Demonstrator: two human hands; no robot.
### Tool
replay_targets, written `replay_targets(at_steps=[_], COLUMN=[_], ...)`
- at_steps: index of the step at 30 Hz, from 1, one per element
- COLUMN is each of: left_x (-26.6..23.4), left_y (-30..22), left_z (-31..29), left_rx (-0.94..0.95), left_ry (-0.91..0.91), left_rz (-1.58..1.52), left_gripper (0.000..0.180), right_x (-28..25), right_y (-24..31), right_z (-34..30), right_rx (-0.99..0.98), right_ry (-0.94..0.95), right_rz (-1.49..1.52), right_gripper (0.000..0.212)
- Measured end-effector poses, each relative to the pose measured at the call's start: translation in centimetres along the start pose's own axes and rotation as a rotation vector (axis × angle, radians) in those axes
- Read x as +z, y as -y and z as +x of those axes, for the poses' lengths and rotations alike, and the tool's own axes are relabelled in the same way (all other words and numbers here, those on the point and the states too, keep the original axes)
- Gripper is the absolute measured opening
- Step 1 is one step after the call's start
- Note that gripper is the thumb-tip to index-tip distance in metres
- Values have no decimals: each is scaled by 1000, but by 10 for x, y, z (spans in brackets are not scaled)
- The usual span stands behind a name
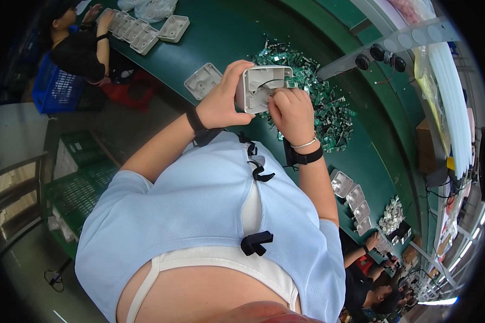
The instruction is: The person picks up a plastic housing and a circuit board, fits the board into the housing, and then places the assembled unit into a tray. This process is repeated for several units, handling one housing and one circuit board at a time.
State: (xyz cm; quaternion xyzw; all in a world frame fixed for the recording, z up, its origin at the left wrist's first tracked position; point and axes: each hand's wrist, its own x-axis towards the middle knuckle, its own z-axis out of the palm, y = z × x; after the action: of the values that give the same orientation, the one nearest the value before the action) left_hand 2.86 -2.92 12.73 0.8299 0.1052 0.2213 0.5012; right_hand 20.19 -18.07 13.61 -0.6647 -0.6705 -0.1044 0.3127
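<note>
My left hand (220,102) grips the side of an open off-white plastic housing (247,89), its inside facing me. Thumb and fingers clasp the housing's left wall and corners. Inside, a thin black wire (269,82) curves across the molded posts. My right hand (293,112) is closed, with its fingertips tucked into the housing's right part; whatever they pinch is hidden. Just above those knuckles a small green circuit board (291,82) shows at the housing's rim. Another off-white housing (203,81) lies on the green table (170,62), left of my hands.
Behind my hands spreads a large heap of green circuit boards (323,102). More housings (137,33) stand far left near a seated person (75,59). At right, a row of housings (355,198) and a pile of small white parts (392,215) lie near another person (361,285).
</note>
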Motion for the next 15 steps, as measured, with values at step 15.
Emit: replay_targets(at_steps=[15], left_x=[-18], left_y=[-12], left_z=[-2], left_rx=[-248], left_ry=[78], left_rz=[-281], left_gripper=[107], right_x=[-8], right_y=[-9], right_z=[-7], right_rx=[236], right_ry=[-305], right_rz=[157], right_gripper=[29])
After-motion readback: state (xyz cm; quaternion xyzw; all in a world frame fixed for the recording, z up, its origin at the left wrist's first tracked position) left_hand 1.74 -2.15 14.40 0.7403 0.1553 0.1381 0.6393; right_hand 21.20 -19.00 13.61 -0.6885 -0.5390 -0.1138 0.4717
